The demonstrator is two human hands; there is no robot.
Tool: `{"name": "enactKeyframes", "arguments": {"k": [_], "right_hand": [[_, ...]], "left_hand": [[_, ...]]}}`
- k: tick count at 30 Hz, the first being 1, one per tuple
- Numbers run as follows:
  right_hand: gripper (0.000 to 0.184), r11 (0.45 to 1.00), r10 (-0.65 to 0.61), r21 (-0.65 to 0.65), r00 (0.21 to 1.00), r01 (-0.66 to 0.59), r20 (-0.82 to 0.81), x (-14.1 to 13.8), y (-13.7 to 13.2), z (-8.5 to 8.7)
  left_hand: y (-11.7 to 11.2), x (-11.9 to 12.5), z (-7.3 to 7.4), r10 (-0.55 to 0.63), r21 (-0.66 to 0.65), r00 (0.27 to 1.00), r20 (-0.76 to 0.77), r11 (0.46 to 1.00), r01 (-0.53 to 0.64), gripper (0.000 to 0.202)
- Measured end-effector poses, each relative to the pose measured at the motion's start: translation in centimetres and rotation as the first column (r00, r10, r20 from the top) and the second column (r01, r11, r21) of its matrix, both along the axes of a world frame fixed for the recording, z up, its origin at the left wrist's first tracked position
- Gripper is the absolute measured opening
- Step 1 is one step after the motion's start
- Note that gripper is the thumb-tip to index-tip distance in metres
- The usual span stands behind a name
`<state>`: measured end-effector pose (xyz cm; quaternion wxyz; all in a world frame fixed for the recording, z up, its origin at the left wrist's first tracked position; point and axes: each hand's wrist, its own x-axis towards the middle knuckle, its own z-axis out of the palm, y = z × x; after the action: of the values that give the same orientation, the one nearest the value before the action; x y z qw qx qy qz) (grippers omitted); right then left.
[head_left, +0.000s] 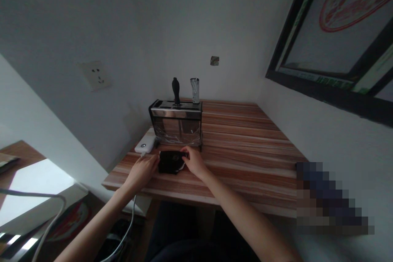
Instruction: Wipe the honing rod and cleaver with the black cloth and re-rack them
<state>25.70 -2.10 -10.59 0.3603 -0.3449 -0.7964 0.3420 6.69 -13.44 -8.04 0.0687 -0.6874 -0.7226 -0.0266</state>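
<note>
Black, kinda crumpled pouch (170,163), faint mark (175,157), sits between right hand (193,161), pinching its edge, and left hand (145,169), can't tell if gripping.

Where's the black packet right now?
Head view, slightly left of and below centre: the black packet is between the left hand and right hand, in front of the shiny box on the table.

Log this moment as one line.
left hand: at left edge of black pouch | right hand: holding its right edge | knife holder: behind
</note>
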Motion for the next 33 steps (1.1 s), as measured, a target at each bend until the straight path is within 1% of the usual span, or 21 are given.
{"name": "enactKeyframes", "arguments": {"k": [4,6,8,10,11,12,14,16,18,21,23,25,26,27,29,31,33], "right_hand": [[0.029,1.000,-0.016,0.004,1.000,0.016,0.001,0.1,-0.2,0.2],[0.029,1.000,-0.019,0.005,1.000,0.019,0.000,0.1,-0.2,0.2],[0.029,1.000,-0.020,0.004,1.000,0.020,0.000,0.1,-0.2,0.2],[0.030,1.000,-0.019,0.002,1.000,0.019,0.000,0.1,-0.2,0.1],[0.030,1.000,-0.018,0.002,1.000,0.018,0.001,0.1,-0.2,0.1],[0.030,1.000,-0.017,0.002,1.000,0.017,0.001,0.1,-0.1,0.0],[0.030,1.000,-0.013,0.002,1.000,0.013,0.002,0.1,-0.1,0.0],[0.030,1.000,-0.012,0.000,1.000,0.012,0.003,0.1,-0.1,0.0],[0.029,1.000,-0.015,-0.002,1.000,0.015,0.004,0.1,-0.1,0.1],[0.030,1.000,-0.015,-0.001,1.000,0.015,0.002,0.1,-0.2,0.2],[0.031,1.000,-0.007,0.006,1.000,0.007,-0.001,0.2,-0.2,0.3],[0.032,1.000,0.003,0.017,1.000,-0.003,0.000,0.2,-0.3,0.4],[0.032,1.000,0.006,0.023,1.000,-0.006,0.004,0.3,-0.3,0.5],[0.031,1.000,0.006,0.028,1.000,-0.007,0.010,0.3,-0.4,0.5],[0.030,0.999,0.003,0.041,1.000,-0.004,0.024,0.4,-0.5,0.6],[0.028,0.998,-0.010,0.055,0.999,0.007,0.037,0.5,-0.6,0.8],[0.028,0.998,-0.023,0.068,0.999,0.020,0.045,0.7,-0.7,1.0]], "left_hand": [[-0.3,-0.5,0.6,-0.007,-0.002,1.000,0.016,1.000,0.007,0.028],[-0.5,-0.6,0.9,-0.002,-0.016,0.999,0.054,1.000,0.003,0.028],[-0.7,-0.6,1.2,0.004,-0.044,0.989,0.146,0.999,0.003,0.026],[-1.1,-0.4,1.5,-0.017,-0.112,0.965,0.261,0.993,0.047,0.024],[-1.4,-0.3,1.7,-0.044,-0.163,0.949,0.313,0.982,0.099,0.023],[-1.8,-0.1,1.9,-0.080,-0.224,0.929,0.361,0.960,0.169,0.022],[-2.7,0.3,2.3,-0.144,-0.346,0.888,0.436,0.885,0.313,0.017],[-3.7,0.5,2.8,-0.179,-0.411,0.854,0.488,0.816,0.406,0.012],[-4.6,0.5,3.4,-0.167,-0.456,0.854,0.492,0.787,0.416,0.016],[-5.5,0.0,3.9,-0.123,-0.515,0.869,0.480,0.762,0.392,0.026],[-5.7,-0.2,4.1,-0.117,-0.517,0.852,0.510,0.750,0.412,0.021],[-5.5,-0.2,4.3,-0.130,-0.490,0.814,0.566,0.741,0.459,0.015],[-5.2,-0.1,4.3,-0.140,-0.469,0.792,0.594,0.740,0.482,0.016],[-4.9,0.1,4.3,-0.151,-0.436,0.774,0.615,0.752,0.493,0.018],[-3.8,0.7,4.3,-0.165,-0.353,0.765,0.623,0.813,0.463,0.021],[-2.5,1.3,4.1,-0.177,-0.248,0.789,0.588,0.889,0.384,0.023],[-1.1,2.0,3.7,-0.187,-0.157,0.827,0.529,0.937,0.313,0.022]]}}
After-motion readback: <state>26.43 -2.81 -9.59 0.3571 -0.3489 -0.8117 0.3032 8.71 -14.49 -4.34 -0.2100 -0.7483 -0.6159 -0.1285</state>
